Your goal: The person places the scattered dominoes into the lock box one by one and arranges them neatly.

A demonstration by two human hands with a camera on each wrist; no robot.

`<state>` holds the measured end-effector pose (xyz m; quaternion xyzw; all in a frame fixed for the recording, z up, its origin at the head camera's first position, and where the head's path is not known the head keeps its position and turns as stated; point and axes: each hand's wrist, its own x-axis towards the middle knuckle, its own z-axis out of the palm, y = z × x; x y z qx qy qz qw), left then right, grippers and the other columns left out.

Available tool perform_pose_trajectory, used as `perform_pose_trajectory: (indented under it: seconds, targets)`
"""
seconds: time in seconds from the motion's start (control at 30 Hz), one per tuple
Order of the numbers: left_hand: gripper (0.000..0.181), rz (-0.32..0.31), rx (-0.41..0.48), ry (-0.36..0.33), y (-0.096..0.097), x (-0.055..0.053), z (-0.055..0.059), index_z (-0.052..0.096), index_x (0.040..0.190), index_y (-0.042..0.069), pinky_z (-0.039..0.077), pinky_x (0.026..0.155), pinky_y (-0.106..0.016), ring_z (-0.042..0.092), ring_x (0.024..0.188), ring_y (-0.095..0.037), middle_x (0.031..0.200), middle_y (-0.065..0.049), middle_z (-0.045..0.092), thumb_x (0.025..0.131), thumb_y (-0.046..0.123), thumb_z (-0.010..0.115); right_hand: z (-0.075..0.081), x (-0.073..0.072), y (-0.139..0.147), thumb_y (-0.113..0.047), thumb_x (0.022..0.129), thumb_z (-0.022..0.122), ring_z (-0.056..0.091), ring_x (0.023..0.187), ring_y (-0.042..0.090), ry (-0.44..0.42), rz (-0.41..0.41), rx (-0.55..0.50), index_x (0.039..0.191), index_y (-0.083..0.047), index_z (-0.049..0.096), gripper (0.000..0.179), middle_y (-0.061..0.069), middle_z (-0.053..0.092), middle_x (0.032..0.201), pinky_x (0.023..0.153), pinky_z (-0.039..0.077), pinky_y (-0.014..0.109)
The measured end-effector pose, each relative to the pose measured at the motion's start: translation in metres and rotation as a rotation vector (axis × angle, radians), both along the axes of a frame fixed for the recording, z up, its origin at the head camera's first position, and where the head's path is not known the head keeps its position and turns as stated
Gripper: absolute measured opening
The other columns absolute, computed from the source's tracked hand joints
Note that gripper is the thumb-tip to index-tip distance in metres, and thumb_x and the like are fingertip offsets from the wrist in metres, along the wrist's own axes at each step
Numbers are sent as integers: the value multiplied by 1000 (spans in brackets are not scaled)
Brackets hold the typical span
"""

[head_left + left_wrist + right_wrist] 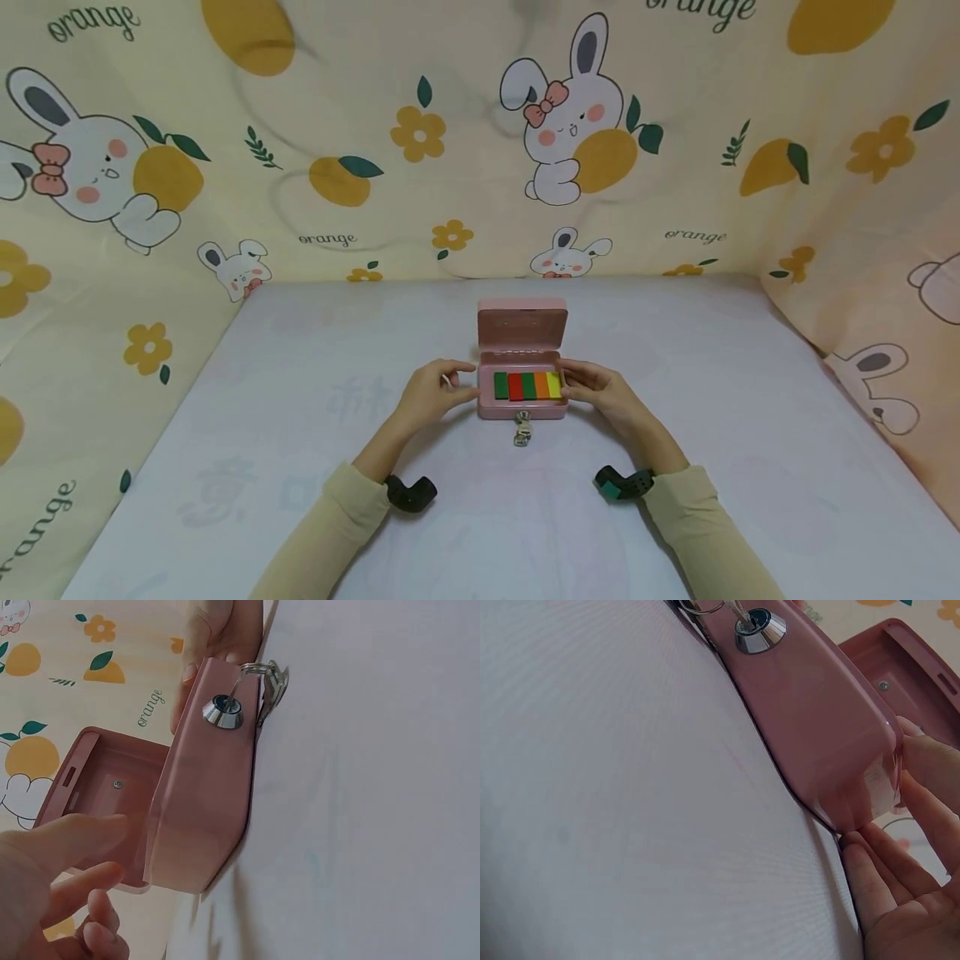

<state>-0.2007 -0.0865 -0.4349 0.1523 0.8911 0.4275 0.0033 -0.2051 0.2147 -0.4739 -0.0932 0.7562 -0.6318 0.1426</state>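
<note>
A pink metal cash box [487, 412] stands on the table with its lid [522, 329] raised at the back. Several coloured blocks [528, 387] lie side by side inside: green, red, orange and yellow. A key with a ring of keys [522, 429] sits in the front lock [223, 712]. My left hand [431, 395] is at the box's left end, index finger and thumb stretched toward its wall, the other fingers loosely bent. At the opposite end, my right hand [607, 395] touches the corner, its fingertips [859, 847] at the lower edge and its thumb near the rim.
A white cloth [480, 517] covers the table beneath the box. Behind and at both sides hangs a cream curtain [465, 183] printed with rabbits and oranges. Each wrist wears a black camera mount [411, 494].
</note>
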Motion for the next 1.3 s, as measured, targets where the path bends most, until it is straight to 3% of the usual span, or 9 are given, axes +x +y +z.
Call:
perform_pose_trajectory:
  seconds: [0.13,0.23,0.37,0.57,0.8,1.03,1.3]
  targets:
    - [34,18,-12,-4,-3,4,1,71,109,3,33,56,-18,40,61,-10,76,-6,53,79,18,78,1,0,0,-19,91,65,48,134,12,2,4,-4,143,-1,42,59,19,38,153,94,41,5]
    - [34,29,-8,12,-8,7,-1,71,109,3,31,53,-18,37,58,-7,76,-6,53,80,19,78,1,0,0,-18,91,65,50,124,-3,11,4,-10,143,0,42,59,20,38,153,94,41,5]
    - [34,63,-2,49,-15,9,-5,71,108,4,31,54,-17,37,57,-4,76,-7,54,79,19,79,1,1,0,-19,91,66,50,117,-11,25,9,-10,142,2,42,60,23,37,152,93,41,4]
    - [36,100,10,81,-21,12,-8,70,109,2,30,54,-16,36,56,-3,78,-9,55,78,18,79,3,2,1,-19,92,65,50,126,2,17,1,6,142,1,43,59,22,37,152,93,42,5]
    - [36,130,6,59,-24,15,-7,71,109,4,31,54,-17,38,57,-5,78,-9,56,77,18,80,3,3,0,-17,92,64,50,125,0,1,11,-16,143,1,41,59,21,37,153,93,42,5]
    - [34,175,-1,90,-28,17,-11,71,105,3,35,59,-19,44,63,-9,74,-8,57,76,17,80,3,2,0,-20,92,65,42,140,28,-5,-3,13,143,-2,42,59,19,38,153,94,42,6]
    - [36,241,-9,65,-30,20,-16,71,106,3,37,63,-21,48,70,-12,75,-9,59,75,18,81,2,2,0,-20,92,64,40,140,31,-5,0,14,143,-2,42,59,19,38,153,95,41,6]
